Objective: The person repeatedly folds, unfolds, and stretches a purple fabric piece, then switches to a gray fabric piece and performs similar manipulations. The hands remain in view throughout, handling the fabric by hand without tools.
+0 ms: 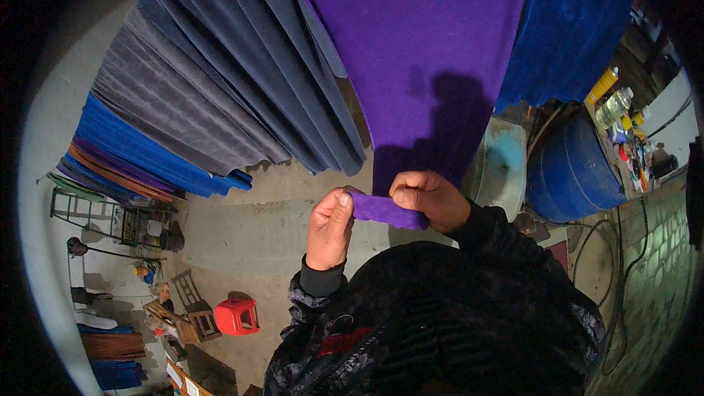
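Purple cloth (425, 29) hung; bottom edge (383, 210) pinched by left hand (330, 229) and right hand (434, 200); could be skewed or dropped if either pinch is loosened.

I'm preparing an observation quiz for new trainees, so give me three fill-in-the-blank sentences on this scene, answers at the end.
1. The left hand and the right hand pinch the lower end of a hanging cloth whose colour is ____.
2. Of these two hands, the one nearer the red plastic stool is the ____ one.
3. The large barrel on the right side of the picture is coloured ____.

Missing words: purple; left; blue.
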The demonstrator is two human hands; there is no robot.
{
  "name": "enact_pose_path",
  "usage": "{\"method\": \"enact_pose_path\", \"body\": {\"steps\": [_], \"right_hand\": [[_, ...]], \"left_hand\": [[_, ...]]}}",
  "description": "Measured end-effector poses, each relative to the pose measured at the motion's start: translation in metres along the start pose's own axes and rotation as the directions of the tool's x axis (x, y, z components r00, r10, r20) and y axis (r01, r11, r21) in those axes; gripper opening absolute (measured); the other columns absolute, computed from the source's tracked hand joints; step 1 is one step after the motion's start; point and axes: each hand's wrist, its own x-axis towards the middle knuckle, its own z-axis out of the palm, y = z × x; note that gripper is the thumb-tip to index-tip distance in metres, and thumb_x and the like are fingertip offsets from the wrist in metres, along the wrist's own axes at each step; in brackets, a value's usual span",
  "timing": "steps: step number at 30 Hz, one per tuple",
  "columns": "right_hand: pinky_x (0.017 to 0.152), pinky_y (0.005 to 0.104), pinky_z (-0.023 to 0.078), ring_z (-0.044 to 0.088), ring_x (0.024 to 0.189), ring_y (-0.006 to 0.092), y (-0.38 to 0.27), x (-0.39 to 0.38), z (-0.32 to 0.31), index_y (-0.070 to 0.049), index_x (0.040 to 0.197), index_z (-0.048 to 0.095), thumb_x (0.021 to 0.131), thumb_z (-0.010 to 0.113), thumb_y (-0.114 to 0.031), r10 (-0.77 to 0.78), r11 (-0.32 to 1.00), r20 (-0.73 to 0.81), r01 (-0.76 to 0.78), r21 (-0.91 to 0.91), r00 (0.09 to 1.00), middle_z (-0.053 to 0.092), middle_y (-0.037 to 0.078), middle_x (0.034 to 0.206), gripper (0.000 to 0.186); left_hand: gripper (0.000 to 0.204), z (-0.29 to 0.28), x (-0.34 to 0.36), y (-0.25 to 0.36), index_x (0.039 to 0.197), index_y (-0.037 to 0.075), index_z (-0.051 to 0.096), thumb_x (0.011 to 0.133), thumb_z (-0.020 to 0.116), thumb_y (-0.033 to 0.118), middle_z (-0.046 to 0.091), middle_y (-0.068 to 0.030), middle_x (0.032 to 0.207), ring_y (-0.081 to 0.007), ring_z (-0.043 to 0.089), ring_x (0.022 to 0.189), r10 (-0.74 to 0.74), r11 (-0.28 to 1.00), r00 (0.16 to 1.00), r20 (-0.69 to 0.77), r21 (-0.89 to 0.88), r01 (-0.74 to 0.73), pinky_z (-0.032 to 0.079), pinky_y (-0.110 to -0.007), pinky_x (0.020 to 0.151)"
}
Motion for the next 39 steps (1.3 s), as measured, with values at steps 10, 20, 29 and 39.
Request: {"method": "enact_pose_path", "body": {"steps": [10,20,29,39], "right_hand": [[0.076,0.0266,0.045,0.055,0.084,0.006,-0.004,0.002,-0.003,-0.004,0.102,0.071,0.102,0.068,-0.023,0.051,0.998,0.055,-0.048,-0.05,0.997,0.062,-0.005,0.089,0.018],[0.075,0.0259,0.045,0.057,0.085,0.0057,-0.001,0.002,-0.01,-0.004,0.103,0.071,0.101,0.07,-0.024,0.08,0.991,0.072,-0.072,-0.114,0.994,0.064,-0.005,0.088,0.019],[0.072,0.0259,0.046,0.056,0.08,0.0054,-0.007,0.001,-0.009,-0.003,0.101,0.069,0.1,0.071,-0.016,0.109,0.974,0.06,-0.095,-0.206,0.992,0.062,-0.005,0.084,0.013],[0.073,0.0266,0.047,0.058,0.083,0.0055,-0.012,0.002,-0.008,-0.002,0.104,0.07,0.102,0.068,-0.018,0.153,0.947,0.084,-0.122,-0.296,0.985,0.065,-0.004,0.087,0.016]], "left_hand": [[0.032,0.003,0.004,0.0,0.098,0.004,0.064,0.111,0.06,0.034,0.062,-0.002,0.093,-0.0114,0.055,0.085,-0.033,0.997,0.998,-0.06,-0.071,0.029,0.045,-0.03,0.081],[0.035,-0.006,0.011,0.002,0.104,0.007,0.065,0.107,0.063,0.042,0.065,-0.0014,0.091,-0.0124,0.063,0.08,-0.059,0.98,0.98,-0.191,-0.195,0.021,0.051,-0.031,0.073],[0.031,-0.017,0.01,0.004,0.109,0.013,0.065,0.105,0.066,0.043,0.068,-0.0005,0.1,-0.0152,0.067,0.092,-0.046,0.972,0.965,-0.257,-0.235,-0.016,0.056,-0.036,0.082],[0.027,-0.032,0.009,0.009,0.11,0.012,0.065,0.106,0.067,0.039,0.069,-0.0012,0.102,-0.0162,0.067,0.093,0.027,0.964,0.948,-0.317,-0.242,-0.109,0.056,-0.037,0.084]]}}
